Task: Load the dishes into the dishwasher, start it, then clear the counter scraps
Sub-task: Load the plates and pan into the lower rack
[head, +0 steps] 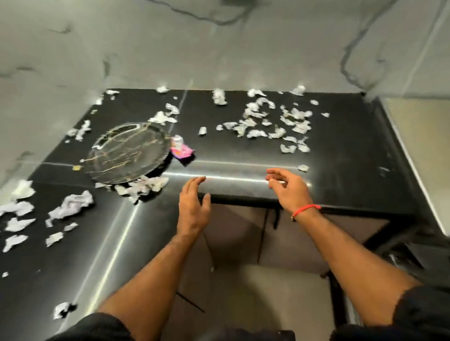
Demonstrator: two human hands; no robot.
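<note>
With both the left hand [193,202] and right hand [290,188] loosely spread and holding nothing at the counter [343,157] front edge, a careless sweep could knock the 1 plate [126,153] (near the back-left corner) or scatter the paper scraps [268,122].

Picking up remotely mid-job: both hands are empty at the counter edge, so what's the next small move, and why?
Probably reach the left hand forward-left to the round dark plate. It is the only dish in sight, it sits among paper scraps, and both that hand and the right hand are open.

no text can be read; the pink wrapper's [182,150] print is blurred
</note>
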